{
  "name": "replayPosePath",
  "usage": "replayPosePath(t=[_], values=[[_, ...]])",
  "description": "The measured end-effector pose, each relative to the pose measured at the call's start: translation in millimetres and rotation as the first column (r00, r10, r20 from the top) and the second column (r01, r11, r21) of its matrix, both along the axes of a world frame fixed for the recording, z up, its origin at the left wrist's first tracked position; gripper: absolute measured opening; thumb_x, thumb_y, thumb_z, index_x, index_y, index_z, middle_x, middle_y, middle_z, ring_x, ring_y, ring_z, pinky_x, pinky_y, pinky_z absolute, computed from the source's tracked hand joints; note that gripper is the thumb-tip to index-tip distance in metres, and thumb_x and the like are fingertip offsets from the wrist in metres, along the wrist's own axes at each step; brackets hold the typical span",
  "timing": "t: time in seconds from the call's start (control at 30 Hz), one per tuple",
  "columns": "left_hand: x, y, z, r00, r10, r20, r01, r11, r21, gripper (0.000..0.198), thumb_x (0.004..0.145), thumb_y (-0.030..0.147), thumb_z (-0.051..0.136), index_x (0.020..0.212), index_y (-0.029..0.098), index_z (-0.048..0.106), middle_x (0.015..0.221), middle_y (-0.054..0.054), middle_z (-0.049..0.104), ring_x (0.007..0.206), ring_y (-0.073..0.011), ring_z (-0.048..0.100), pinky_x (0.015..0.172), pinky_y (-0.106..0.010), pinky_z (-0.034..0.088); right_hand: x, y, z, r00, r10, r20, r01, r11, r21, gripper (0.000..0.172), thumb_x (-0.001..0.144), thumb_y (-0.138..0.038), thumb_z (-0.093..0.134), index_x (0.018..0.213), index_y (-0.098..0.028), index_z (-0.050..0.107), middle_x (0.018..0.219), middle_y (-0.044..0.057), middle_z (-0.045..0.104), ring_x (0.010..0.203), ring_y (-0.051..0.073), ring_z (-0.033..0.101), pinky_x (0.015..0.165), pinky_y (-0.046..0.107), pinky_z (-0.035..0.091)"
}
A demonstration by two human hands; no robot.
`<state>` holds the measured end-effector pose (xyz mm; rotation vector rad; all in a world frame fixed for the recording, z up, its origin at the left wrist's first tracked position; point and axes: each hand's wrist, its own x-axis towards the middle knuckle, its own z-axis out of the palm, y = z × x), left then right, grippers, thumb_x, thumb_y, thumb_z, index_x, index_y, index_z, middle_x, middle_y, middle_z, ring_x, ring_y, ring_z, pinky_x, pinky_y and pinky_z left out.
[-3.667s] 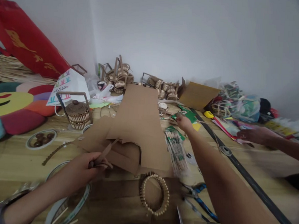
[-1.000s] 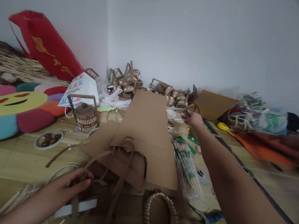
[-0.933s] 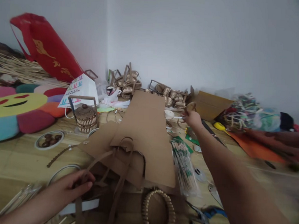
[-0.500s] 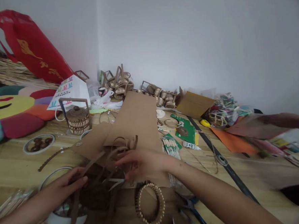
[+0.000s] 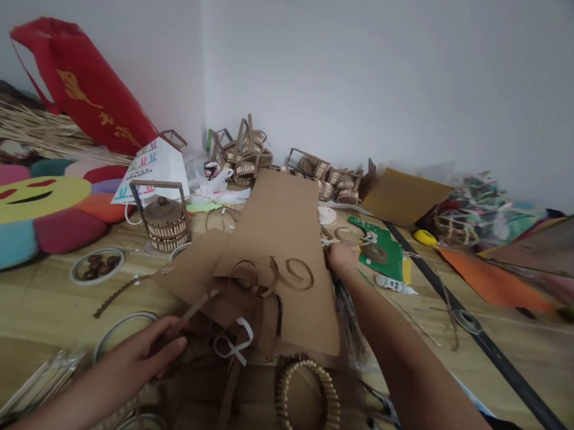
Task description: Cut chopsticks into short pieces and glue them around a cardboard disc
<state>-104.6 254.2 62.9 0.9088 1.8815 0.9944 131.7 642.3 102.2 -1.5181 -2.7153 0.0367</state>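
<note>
My left hand (image 5: 162, 350) is closed on a flat brown strip (image 5: 197, 308), which sticks up between thumb and fingers. Beyond it, curled brown strips (image 5: 296, 274) and a curled white strip (image 5: 240, 342) lie on and around a long cardboard sheet (image 5: 280, 208). My right hand (image 5: 343, 260) is stretched forward to the sheet's right edge, beside a green card (image 5: 386, 250). Its fingers look curled, and whatever they grip is hidden. Below it lies a bundle of thin sticks (image 5: 351, 316). A ring of short wooden sticks (image 5: 308, 404) rests near me.
A small lidded basket with a handle (image 5: 163, 217) stands at left by a bowl of brown balls (image 5: 98, 265). Similar baskets (image 5: 246, 157) are piled by the wall. A glue tube (image 5: 394, 284), a black strap (image 5: 497, 357) and pliers (image 5: 382, 402) lie at right.
My right hand has moved from above the curled strips, forward and right to the cardboard's edge. My left hand keeps the strip. Another person's arm at right has left view.
</note>
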Motion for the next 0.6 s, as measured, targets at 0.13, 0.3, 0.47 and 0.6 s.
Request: replayPosePath(t=[0.13,0.3,0.47,0.6], values=[[1.0,3.0,11.9,0.997,-0.071,-0.035,0.071,0.997,-0.018,0.051,0.079,0.065,0.058,0.104,0.021,0.065,0.084,-0.002,0.066,0.075,-0.0207,0.06,0.061,-0.027,0.049,3.9,4.3,18.6,0.988,-0.073,0.139,0.056,0.991,0.118,0.027,0.097,-0.033,0.06,0.121,-0.021,0.063,0.131,0.01,0.061,0.114,0.024,0.061,0.097,0.046,0.052],[-3.0,4.2,30.2,0.964,-0.14,-0.227,0.153,0.987,0.041,0.044,0.078,0.058,0.055,0.094,0.019,0.066,0.079,-0.002,0.065,0.075,-0.021,0.061,0.065,-0.028,0.05,19.2,-22.4,99.4,0.971,-0.054,0.234,0.012,0.984,0.178,0.017,0.094,-0.026,0.065,0.105,-0.014,0.069,0.113,0.01,0.069,0.113,0.026,0.062,0.1,0.052,0.047],[-3.5,6.1,43.4,0.846,-0.253,-0.47,0.286,0.958,0.001,0.044,0.087,0.054,0.041,0.087,0.018,0.064,0.069,-0.002,0.065,0.064,-0.0205,0.061,0.058,-0.029,0.048,7.8,-104.7,160.7,0.978,0.126,0.167,-0.165,0.954,0.249,0.023,0.101,-0.023,0.051,0.109,-0.011,0.069,0.115,0.018,0.067,0.116,0.029,0.059,0.097,0.047,0.046],[4.1,-1.5,52.1,0.727,-0.204,-0.656,0.323,0.944,0.064,0.041,0.088,0.047,0.05,0.11,0.016,0.064,0.104,-0.011,0.072,0.097,-0.028,0.065,0.085,-0.036,0.05,-17.7,-202.1,136.0,0.915,0.356,0.19,-0.389,0.904,0.177,0.019,0.097,-0.03,0.06,0.104,-0.014,0.067,0.104,0.006,0.069,0.099,0.021,0.065,0.09,0.041,0.052]])
